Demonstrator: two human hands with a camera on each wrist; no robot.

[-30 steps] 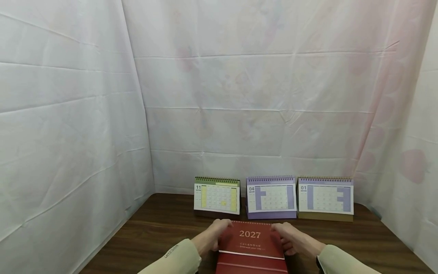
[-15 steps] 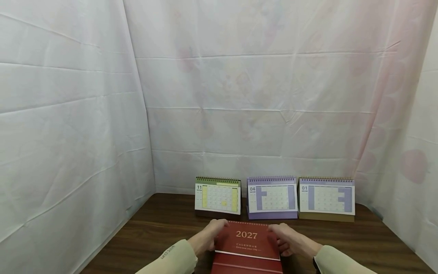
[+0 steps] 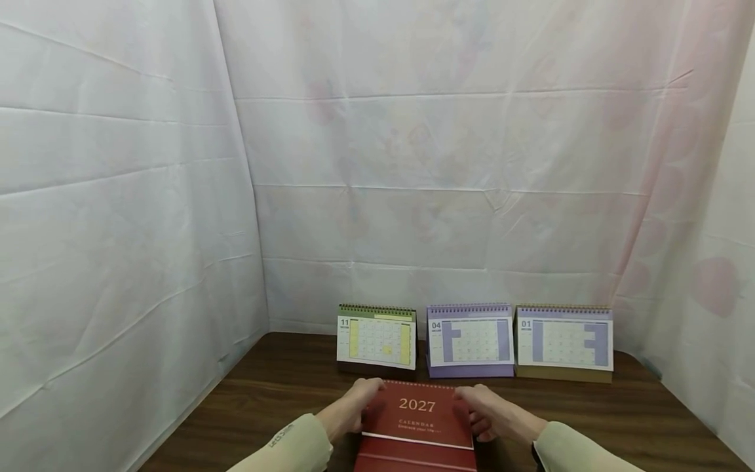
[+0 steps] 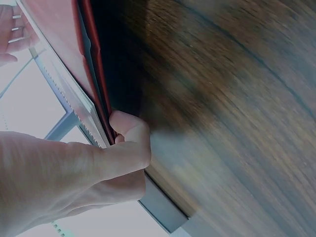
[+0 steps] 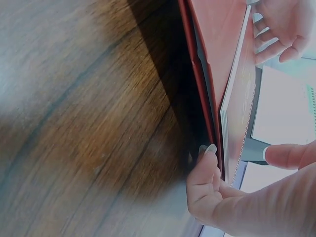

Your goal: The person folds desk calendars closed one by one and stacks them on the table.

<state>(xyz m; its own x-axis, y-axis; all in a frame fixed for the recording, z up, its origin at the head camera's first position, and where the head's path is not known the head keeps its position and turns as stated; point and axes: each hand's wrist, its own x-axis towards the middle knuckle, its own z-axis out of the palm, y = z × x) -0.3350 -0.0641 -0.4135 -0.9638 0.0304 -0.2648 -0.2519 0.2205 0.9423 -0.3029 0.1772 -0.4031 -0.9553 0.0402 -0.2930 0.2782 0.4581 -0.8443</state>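
Observation:
A red desk calendar (image 3: pixel 417 419), printed "2027 CALENDAR" and bound with a spiral at its far edge, lies face up between both hands. My left hand (image 3: pixel 352 406) grips its far left corner; the left wrist view shows curled fingers (image 4: pixel 131 133) tucked under the cover's edge. At the far right corner, my right hand (image 3: pixel 492 413) pinches it, fingertips (image 5: pixel 210 150) beneath the edge while the thumb (image 5: pixel 284 155) sits on the upper side. Dark shadow fills the space under the calendar in both wrist views. Its near end is cut off by the head view.
Three standing calendars line the back of the dark wooden table (image 3: pixel 248 393): a green one (image 3: pixel 376 341) showing 11, a purple one (image 3: pixel 470 344) showing 04, and a tan-based one (image 3: pixel 564 344) showing 01. Pale fabric curtains (image 3: pixel 377 164) enclose the back and sides.
The red calendar and both hands have shifted slightly to the left, the grip unchanged. The standing calendars keep their places on the table.

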